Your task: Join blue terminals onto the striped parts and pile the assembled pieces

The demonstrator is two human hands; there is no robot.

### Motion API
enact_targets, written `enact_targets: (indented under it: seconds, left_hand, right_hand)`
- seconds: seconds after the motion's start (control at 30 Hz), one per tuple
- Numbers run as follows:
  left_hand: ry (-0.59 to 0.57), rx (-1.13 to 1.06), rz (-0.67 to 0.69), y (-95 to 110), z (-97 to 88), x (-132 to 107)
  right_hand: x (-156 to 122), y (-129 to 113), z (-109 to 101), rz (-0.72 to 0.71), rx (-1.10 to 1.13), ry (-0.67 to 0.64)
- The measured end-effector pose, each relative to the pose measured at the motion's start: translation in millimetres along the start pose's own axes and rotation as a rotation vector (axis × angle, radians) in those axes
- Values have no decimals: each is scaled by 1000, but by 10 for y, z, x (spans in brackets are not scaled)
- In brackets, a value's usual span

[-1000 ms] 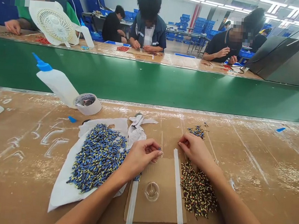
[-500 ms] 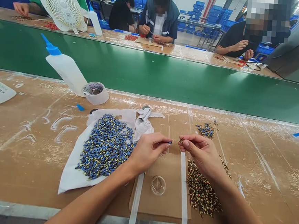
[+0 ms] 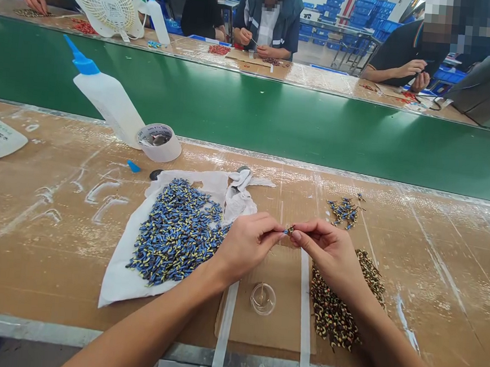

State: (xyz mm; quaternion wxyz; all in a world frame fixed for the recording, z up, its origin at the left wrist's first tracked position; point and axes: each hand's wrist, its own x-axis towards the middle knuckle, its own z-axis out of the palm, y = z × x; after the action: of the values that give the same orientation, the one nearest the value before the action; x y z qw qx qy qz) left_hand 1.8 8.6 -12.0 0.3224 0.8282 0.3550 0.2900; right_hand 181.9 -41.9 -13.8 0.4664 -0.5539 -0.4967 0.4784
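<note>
Blue heap [image 3: 177, 235] on white sheet [image 3: 113, 289], on counter [image 3: 53, 247]; left forearm [image 3: 166, 321] slanting up and rightward, left hand [image 3: 246, 243], thumb and forefinger pinching blue piece [image 3: 286, 232]; cup [image 3: 263, 298] on cardboard [image 3: 267, 332] below, nearer counter edge; blue piece against or just beside dark piece [image 3: 291, 230], cannot tell which; right hand [image 3: 331, 249] grasping dark piece between thumb and forefinger, other fingers curled, right forearm [image 3: 389, 342] slanting up and leftward; small blue cluster [image 3: 344, 212] beyond right hand; dark heap [image 3: 334, 315] partly hidden by right forearm

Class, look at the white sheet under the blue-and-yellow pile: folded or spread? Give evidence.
Spread: the white sheet lies open, its lower-left corner bare, the pile resting on it.
</note>
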Motion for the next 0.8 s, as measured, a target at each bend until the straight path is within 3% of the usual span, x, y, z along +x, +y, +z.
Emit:
enact_targets:
  seconds: [0.3, 0.8]
  left_hand:
    - [75, 17, 140, -29, 30, -13]
    - [0, 56, 201, 46, -91, -30]
  right_hand:
    - [-34, -19, -2, -76, -110, -2]
    - [-105, -11, 26, -242, -212, -78]
